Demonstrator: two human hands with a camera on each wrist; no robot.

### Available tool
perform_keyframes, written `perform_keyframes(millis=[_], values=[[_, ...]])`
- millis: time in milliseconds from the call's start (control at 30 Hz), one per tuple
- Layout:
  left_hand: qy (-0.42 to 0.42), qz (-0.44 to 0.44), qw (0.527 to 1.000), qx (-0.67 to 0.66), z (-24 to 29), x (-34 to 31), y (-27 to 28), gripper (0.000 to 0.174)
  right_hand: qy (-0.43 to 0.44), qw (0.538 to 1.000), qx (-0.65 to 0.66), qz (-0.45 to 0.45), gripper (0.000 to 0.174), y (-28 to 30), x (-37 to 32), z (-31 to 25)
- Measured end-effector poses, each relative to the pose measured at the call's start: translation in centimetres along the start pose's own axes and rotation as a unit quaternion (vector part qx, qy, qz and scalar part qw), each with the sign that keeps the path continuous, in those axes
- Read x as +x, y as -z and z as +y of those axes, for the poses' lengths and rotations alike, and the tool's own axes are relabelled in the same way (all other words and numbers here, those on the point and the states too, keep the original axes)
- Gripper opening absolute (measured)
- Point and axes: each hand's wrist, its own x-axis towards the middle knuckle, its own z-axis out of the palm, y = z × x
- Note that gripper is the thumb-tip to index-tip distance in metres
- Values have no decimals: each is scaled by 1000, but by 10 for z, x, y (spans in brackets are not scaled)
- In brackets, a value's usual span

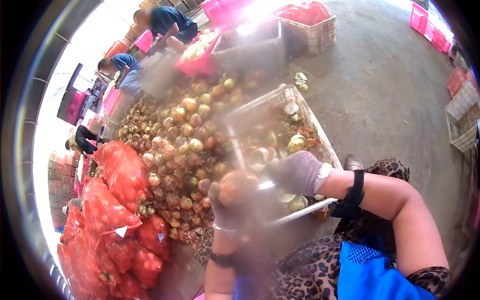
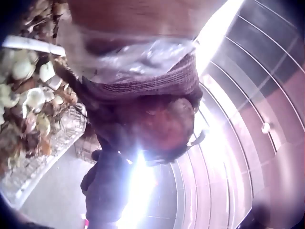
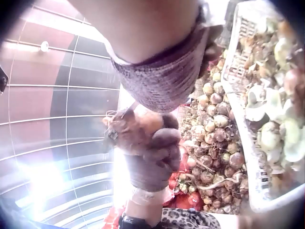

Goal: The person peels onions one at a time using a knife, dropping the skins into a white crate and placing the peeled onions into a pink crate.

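My gloved left hand grips a brown-skinned onion, its fingers curled round the side; dry roots stick out from the onion in the right wrist view. Close beside it, my gloved right hand is curled round a small knife, whose blade glints toward the onion. The handle is hidden in the fist. From the right wrist, the blade tip shows right at the onion's skin. Below the hands stands a white plastic crate holding peels and some peeled onions.
A large heap of onions spreads ahead and left. Full red mesh sacks are piled at the left. Farther off are a pink crate of peeled onions, a grey crate and seated people. Concrete floor lies right.
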Motion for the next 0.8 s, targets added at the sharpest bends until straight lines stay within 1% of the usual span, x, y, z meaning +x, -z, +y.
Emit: perform_keyframes(millis=[33, 133, 167, 233, 267, 300, 367, 400, 433, 467, 500, 533, 567, 600, 633, 667, 700, 733, 767, 800], values=[[3, 17, 1000, 8, -2, -3, -2, 63, 30, 997, -25, 69, 12, -3, -2, -1], [-7, 68, 998, 17, -6, -8, -2, 60, 28, 998, -47, -22, 18, -2, -3, -3], [-16, 83, 996, 16, -8, -8, -2, 59, 18, 998, -9, -66, 19, -4, -1, -4], [-67, 127, 989, 36, -13, -2, 16, 70, -2, 986, 69, -151, 24, -21, 5, -5], [-94, 149, 983, 46, -14, -1, 28, 77, 58, 988, 118, -86, 26, -38, 5, -5], [-75, 138, 985, 67, -12, -3, 37, 73, 119, 979, 165, -21, 28, -60, 4, -4], [-71, 180, 955, 226, -13, -1, 34, 74, 92, 952, 265, -121, 31, -73, 1, -2], [-76, 173, 957, 222, -12, 1, 30, 75, 71, 933, 309, -168, 32, -77, 0, -2], [-82, 165, 958, 218, -11, 3, 25, 76, 84, 954, 216, -188, 30, -80, 2, 1], [-87, 158, 960, 214, -10, 5, 21, 78, 98, 966, 121, -207, 31, -83, 4, 4], [-78, 139, 972, 170, -7, 5, 23, 80, 117, 990, 22, -80, 31, -51, 1, -7], [-67, 118, 983, 125, -6, 6, 27, 82, 107, 990, -78, 48, 32, -19, -3, -18], [-44, 107, 985, 125, -7, 9, 29, 84, 53, 992, 57, 96, 34, -18, -6, -13], [-20, 96, 987, 125, -8, 11, 30, 86, -4, 972, 189, 141, 36, -16, -9, -8], [-3, 83, 987, 140, -9, 13, 12, 87, -77, 958, 266, 71, 34, 6, -6, -13], [16, 70, 985, 157, -11, 14, 3, 89, -62, 955, 272, 105, 32, 7, -5, -14], [15, 106, 988, 112, -15, 17, 7, 90, -48, 949, 278, 140, 31, 5, -5, -13], [36, 87, 985, 144, -16, 18, 9, 90, -32, 942, 283, 175, 30, 4, -5, -12], [54, 67, 981, 176, -14, 19, 9, 90, -17, 940, 286, 188, 29, 1, -2, -11], [70, 47, 974, 210, -12, 20, 4, 90, 0, 942, 284, 180, 30, -2, -2, -4]])
